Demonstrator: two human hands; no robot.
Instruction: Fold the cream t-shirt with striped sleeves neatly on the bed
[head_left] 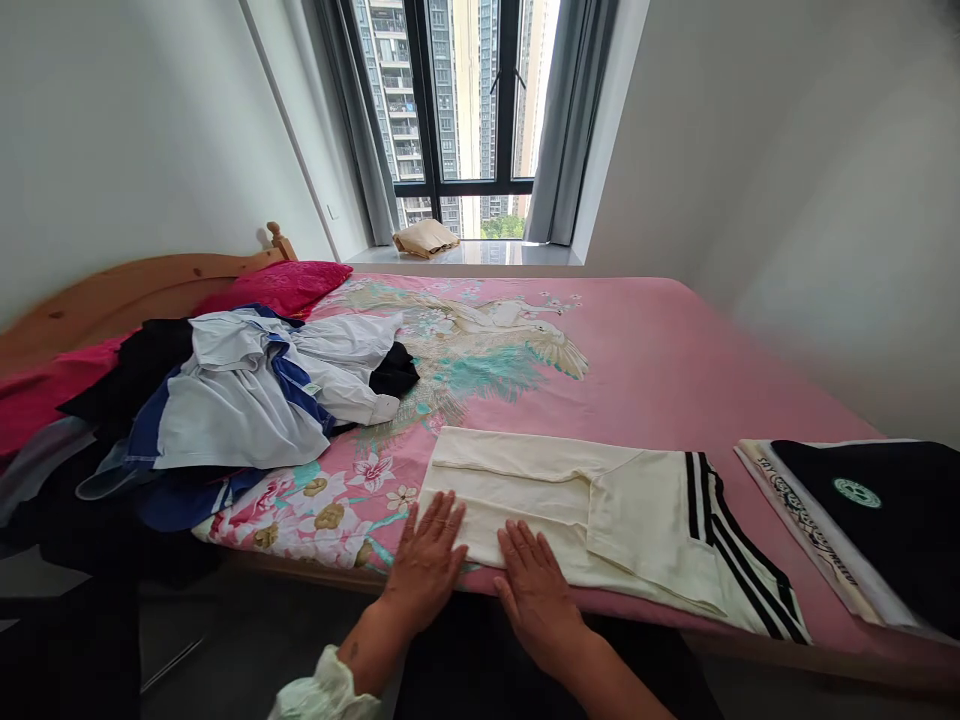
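A cream garment with black stripes at its right end (652, 510) lies folded into a long strip along the near edge of the bed. My left hand (427, 550) rests flat on its left end, fingers stretched out. Beside it, my right hand (540, 590) lies flat on the near side of the same garment, fingers extended. Neither hand grips anything. One sleeve is folded inward over the body, and the striped part fans out to the right. Whether the garment is a shirt or a jacket I cannot tell.
A heap of white, blue and black clothes (240, 400) covers the bed's left side, near a red pillow (277, 287) and wooden headboard (150, 268). Folded clothes with a black one on top (885, 510) lie at the right. A beige folded cloth (425, 238) sits on the windowsill.
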